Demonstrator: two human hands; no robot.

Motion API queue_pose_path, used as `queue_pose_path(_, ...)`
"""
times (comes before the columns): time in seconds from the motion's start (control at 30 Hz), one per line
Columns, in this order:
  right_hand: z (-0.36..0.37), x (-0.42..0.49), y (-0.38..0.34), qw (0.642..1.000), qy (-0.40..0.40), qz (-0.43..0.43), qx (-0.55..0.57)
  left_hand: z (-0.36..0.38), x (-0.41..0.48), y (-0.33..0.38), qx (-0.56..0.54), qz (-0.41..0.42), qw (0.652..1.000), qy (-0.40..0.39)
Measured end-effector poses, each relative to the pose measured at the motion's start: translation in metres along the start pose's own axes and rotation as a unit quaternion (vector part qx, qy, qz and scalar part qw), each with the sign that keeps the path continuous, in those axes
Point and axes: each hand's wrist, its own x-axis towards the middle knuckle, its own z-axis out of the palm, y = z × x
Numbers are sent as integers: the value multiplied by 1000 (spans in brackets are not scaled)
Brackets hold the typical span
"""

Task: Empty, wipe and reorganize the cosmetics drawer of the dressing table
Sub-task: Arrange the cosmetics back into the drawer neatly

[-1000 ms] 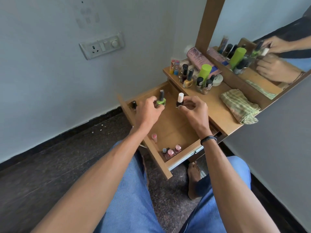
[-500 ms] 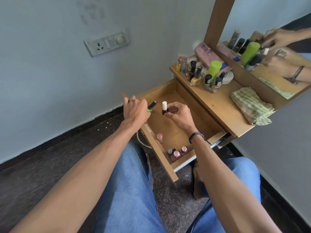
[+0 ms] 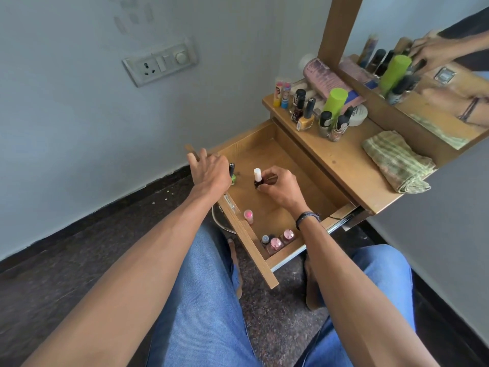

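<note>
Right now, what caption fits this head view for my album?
Over the open drawer, the right hand pinches a white-capped bottle; the left hand is beside a green bottle.
</note>
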Motion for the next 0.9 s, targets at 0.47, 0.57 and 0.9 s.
queue_pose_path(0.47, 4, 2, 4, 999, -16, 9, -51, 4, -9, -4, -55, 16, 996, 69)
queue_pose_path(0.57, 3, 1, 5, 998, -13, 9, -54, 4, -7, -2, -42, 17, 996, 75)
queue_pose_path(0.9, 4, 0, 6, 998, -19, -1, -64, -3, -3, -2, 22, 35, 994, 100)
